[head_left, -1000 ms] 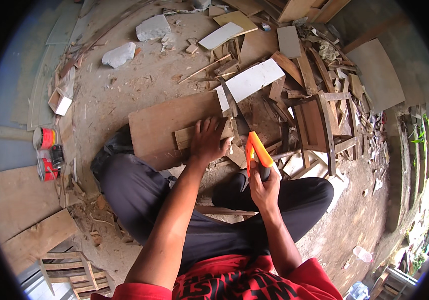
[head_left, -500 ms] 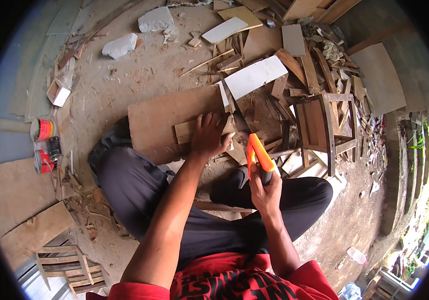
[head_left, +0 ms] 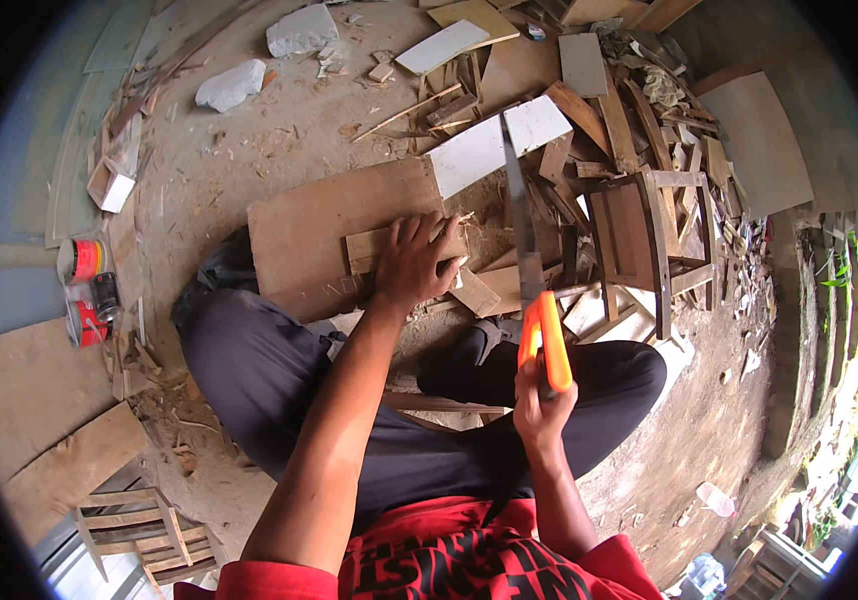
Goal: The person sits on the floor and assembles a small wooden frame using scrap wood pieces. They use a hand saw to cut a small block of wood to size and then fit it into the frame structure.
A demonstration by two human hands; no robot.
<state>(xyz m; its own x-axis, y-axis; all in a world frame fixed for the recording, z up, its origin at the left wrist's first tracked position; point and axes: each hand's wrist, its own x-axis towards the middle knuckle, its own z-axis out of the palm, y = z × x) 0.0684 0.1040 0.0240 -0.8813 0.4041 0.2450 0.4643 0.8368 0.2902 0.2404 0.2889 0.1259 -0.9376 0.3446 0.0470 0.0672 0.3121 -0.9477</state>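
Observation:
My left hand [head_left: 414,262] lies with its fingers spread on a short wooden piece [head_left: 364,250], pressing it onto a larger brown board [head_left: 334,205]. The board is in front of my left knee. The piece's right end looks rough and splintered near my fingertips. My right hand [head_left: 543,408] is closed round the orange handle of a handsaw [head_left: 553,345]. Its long metal blade points away from me, to the right of the wooden piece and apart from it. The blade's far end passes across a white panel [head_left: 464,160] in this view.
A wooden stool-like frame [head_left: 657,250] stands at the right, beside a heap of wood scraps [head_left: 639,120]. Cans [head_left: 85,260] are on the left. Two pale stone blocks [head_left: 231,86] lie farther off. A small offcut [head_left: 475,292] is close to my foot.
My right hand has drawn the saw right and toward me, off the end of the wooden piece, and the blade has swung to point away. My left hand stays on the piece.

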